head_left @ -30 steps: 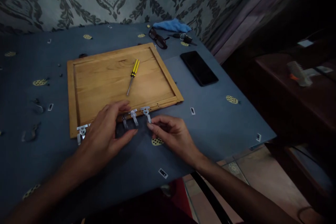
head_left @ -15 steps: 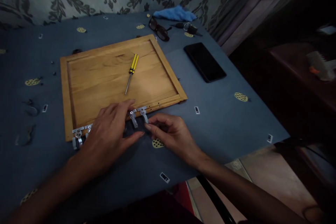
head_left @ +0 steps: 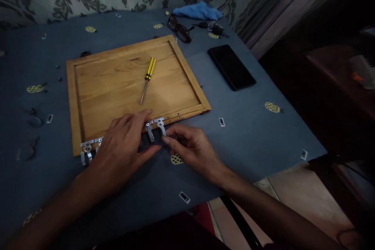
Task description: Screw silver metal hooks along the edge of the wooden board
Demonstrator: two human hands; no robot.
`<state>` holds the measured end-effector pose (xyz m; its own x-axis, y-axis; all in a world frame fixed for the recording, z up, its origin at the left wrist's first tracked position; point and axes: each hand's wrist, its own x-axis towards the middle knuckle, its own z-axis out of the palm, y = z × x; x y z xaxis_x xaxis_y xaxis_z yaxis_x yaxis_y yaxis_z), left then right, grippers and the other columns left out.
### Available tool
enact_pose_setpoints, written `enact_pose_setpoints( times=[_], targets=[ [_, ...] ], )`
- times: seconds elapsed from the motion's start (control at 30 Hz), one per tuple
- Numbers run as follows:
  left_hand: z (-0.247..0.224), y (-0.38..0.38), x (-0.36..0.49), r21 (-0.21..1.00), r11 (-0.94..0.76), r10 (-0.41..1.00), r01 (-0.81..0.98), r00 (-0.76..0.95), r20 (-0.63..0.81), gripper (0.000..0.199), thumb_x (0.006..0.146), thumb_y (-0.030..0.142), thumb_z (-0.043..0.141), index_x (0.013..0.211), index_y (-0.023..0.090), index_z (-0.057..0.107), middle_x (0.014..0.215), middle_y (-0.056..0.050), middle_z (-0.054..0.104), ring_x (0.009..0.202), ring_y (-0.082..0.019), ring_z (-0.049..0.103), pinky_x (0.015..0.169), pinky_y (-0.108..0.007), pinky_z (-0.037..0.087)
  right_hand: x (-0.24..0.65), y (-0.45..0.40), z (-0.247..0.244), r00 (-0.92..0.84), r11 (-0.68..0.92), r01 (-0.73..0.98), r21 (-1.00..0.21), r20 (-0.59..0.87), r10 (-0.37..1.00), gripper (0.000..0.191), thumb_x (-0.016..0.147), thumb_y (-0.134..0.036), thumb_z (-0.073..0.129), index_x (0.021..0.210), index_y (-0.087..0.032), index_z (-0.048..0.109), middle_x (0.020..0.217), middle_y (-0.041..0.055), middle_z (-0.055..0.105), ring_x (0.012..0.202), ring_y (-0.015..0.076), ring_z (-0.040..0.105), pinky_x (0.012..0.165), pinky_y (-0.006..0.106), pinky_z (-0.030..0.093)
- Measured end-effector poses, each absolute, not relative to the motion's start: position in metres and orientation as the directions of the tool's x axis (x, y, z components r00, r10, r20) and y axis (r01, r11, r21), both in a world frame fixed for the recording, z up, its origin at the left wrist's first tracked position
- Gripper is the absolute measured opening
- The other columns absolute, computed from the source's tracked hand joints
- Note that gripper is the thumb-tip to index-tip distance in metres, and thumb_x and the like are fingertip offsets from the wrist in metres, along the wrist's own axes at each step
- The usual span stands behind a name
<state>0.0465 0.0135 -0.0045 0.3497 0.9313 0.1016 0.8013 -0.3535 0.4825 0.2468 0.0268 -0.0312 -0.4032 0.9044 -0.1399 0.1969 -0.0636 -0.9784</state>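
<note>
Right hand [head_left: 193, 150] is pinched on the lower end of a metal bracket [head_left: 161, 124] at the near edge of a wooden panel [head_left: 117, 90]; left hand [head_left: 120, 144] is held loosely spread over that edge, just left. "OBEY" can apparently be read on the tablecloth's near label [head_left: 184, 197].

Dark glasses [head_left: 183, 33] and keys [head_left: 217, 28] lie near a blue cloth [head_left: 199, 11] and a black phone [head_left: 231, 67]

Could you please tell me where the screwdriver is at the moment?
In the head view, the screwdriver lies on the board, slightly right of its middle, just beyond the left hand, its tip toward that hand.
</note>
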Motion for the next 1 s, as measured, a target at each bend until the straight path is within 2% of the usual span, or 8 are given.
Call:
enact_pose_setpoints(
  times=[0.17,0.53,0.63,0.8,1.0],
  targets=[
    [-0.004,0.014,0.047,0.454,-0.377,0.923,0.807,0.37,0.11,0.061,0.083,0.033,0.074,0.136,0.022,0.045,0.123,-0.011,0.068,0.115,-0.035,0.063,0.096,-0.052,0.049,0.247,0.027,-0.032,-0.411,-0.029,0.187,-0.982,-0.105,0.906,0.017,0.09,-0.027,0.059,0.075,-0.019,0.057,0.066,-0.0028,0.053,0.06,0.0099,0.048,0.056,0.023,0.039],
    [-0.002,0.019,0.057,0.391,-0.4,0.914,0.829,0.391,0.105,0.06,0.084,0.028,0.073,0.136,0.02,0.044,0.123,-0.01,0.068,0.113,-0.032,0.063,0.094,-0.046,0.05,0.248,0.028,-0.033,-0.418,-0.024,0.2,-0.979,-0.107,0.902,0.017,0.091,-0.026,0.059,0.076,-0.019,0.058,0.066,-0.003,0.054,0.061,0.0094,0.049,0.057,0.023,0.039],
    [-0.004,0.019,0.057,0.417,-0.394,0.915,0.819,0.391,0.098,0.062,0.084,0.027,0.073,0.137,0.019,0.044,0.123,-0.011,0.068,0.114,-0.032,0.063,0.095,-0.046,0.05,0.247,0.028,-0.035,-0.421,-0.02,0.198,-0.98,-0.103,0.901,0.017,0.092,-0.026,0.06,0.077,-0.019,0.059,0.064,-0.0037,0.054,0.059,0.0089,0.049,0.056,0.024,0.038],
    [-0.005,0.019,0.054,0.5,-0.337,0.934,0.798,0.35,0.07,0.066,0.083,0.026,0.074,0.14,0.024,0.042,0.127,-0.009,0.067,0.12,-0.031,0.062,0.101,-0.047,0.049,0.248,0.029,-0.034,-0.428,-0.022,0.207,-0.978,-0.111,0.897,0.017,0.092,-0.027,0.06,0.076,-0.018,0.059,0.063,-0.0038,0.054,0.06,0.009,0.049,0.056,0.024,0.038],
    [-0.003,0.019,0.054,0.492,-0.334,0.935,0.804,0.348,0.068,0.065,0.083,0.027,0.075,0.14,0.024,0.043,0.125,-0.009,0.068,0.12,-0.032,0.062,0.102,-0.048,0.049,0.249,0.03,-0.031,-0.438,-0.026,0.222,-0.975,-0.123,0.891,0.017,0.092,-0.026,0.059,0.076,-0.019,0.06,0.064,-0.003,0.055,0.061,0.0096,0.049,0.057,0.025,0.038]
  ],
)
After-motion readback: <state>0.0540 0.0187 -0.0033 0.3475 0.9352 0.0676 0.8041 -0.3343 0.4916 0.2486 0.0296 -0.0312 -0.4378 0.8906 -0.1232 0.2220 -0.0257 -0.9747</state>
